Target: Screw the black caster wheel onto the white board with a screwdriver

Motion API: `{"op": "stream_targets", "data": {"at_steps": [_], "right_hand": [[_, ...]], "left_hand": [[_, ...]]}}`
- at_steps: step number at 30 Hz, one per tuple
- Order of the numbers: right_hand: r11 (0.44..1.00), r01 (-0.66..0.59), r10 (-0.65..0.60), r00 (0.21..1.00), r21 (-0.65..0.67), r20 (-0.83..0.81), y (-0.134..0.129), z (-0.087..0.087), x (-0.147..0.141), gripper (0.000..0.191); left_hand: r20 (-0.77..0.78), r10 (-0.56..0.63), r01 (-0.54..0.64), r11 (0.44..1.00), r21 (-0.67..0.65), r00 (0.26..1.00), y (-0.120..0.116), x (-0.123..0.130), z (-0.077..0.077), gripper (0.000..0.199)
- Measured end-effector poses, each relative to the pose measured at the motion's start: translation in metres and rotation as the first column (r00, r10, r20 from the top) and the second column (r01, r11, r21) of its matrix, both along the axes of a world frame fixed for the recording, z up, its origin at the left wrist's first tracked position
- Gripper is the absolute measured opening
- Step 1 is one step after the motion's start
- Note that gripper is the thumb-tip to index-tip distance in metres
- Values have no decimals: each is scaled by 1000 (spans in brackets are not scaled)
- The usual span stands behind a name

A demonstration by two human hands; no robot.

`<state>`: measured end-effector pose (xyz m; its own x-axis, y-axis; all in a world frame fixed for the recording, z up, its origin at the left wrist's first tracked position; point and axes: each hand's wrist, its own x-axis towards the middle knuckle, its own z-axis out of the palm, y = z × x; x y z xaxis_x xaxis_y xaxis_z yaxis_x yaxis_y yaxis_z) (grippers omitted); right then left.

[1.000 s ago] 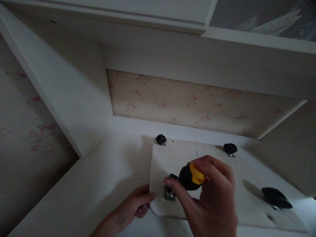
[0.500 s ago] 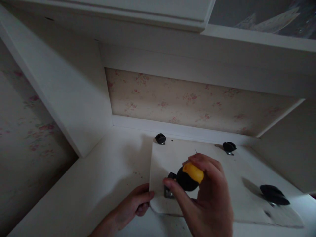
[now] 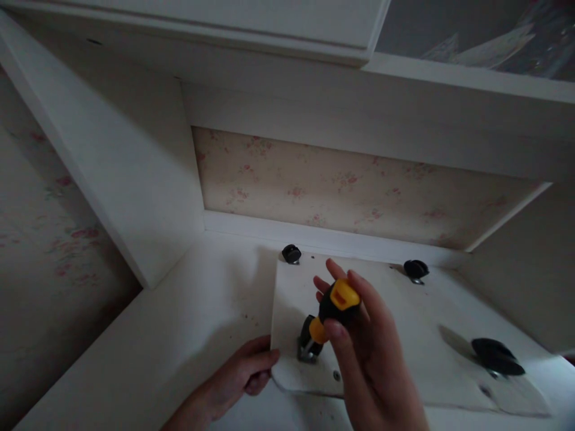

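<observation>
My right hand (image 3: 372,353) holds a yellow and black screwdriver (image 3: 340,301) between thumb and fingers, some fingertips lifted off the handle. The screwdriver's shaft slants down to the metal plate of a black caster (image 3: 309,338) at the near left corner of a white board (image 3: 377,335). Whether its tip sits in a screw is too dark to tell. With thumb on top and fingers curled beneath, my left hand (image 3: 251,366) grips the board's left edge. Other black casters stand at the far left corner (image 3: 291,254), far right corner (image 3: 415,269) and near right corner (image 3: 498,356).
The board lies on a white surface (image 3: 202,323) with a few dark specks. A white side panel (image 3: 112,161) rises at left. Flowered wallpaper (image 3: 314,185) covers the back, and a white cabinet (image 3: 224,24) overhangs above.
My right hand has turned and its fingers have loosened round the screwdriver handle, which now tilts so the shaft shows. The left hand keeps its place on the board's edge.
</observation>
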<state>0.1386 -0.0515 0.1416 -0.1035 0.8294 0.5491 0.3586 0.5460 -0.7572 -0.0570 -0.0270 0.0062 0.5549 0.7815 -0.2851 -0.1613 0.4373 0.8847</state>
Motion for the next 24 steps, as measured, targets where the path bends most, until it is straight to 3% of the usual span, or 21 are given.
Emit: {"op": "stream_targets", "data": {"at_steps": [2, 3, 6, 7, 11, 14, 16, 20, 22, 24], "right_hand": [[1000, -17, 17, 998, -12, 55, 0, -2, 3, 60], [1000, -21, 22, 997, -14, 73, 0, -2, 5, 60], [999, -37, 40, 997, -39, 73, 1, -2, 9, 60], [997, -50, 52, 997, -52, 57, 1, -2, 10, 59], [989, -137, 138, 990, -62, 9, 3, 5, 12, 56], [990, -138, 139, 990, -31, 29, 3, 12, 15, 59], [994, -111, 111, 994, 10, 17, 3, 18, 19, 55], [991, -20, 22, 1000, 136, -8, 4, 26, 19, 46], [981, 69, -68, 998, 182, -15, 6, 26, 14, 52], [964, 152, -149, 988, 220, -30, 7, 24, 9, 56]], "left_hand": [[-50, 50, -48, 998, 48, 997, 3, -5, 2, 30], [-80, 136, -130, 988, 84, 987, 4, -7, 6, 32], [-144, 430, -379, 881, 284, 891, 3, -10, 35, 38], [-162, 443, -361, 855, 373, 882, 1, -8, 52, 36], [-240, 220, -56, 836, 546, 946, -6, 10, 126, 38], [-240, 59, 94, 809, 580, 969, -2, 27, 160, 41], [-173, 32, 77, 805, 588, 984, 3, 35, 166, 45], [-67, 101, -47, 828, 559, 993, 10, 45, 163, 55], [-137, 200, -83, 804, 588, 970, 10, 50, 161, 47], [-189, 347, -147, 744, 651, 919, 9, 54, 159, 41]]}}
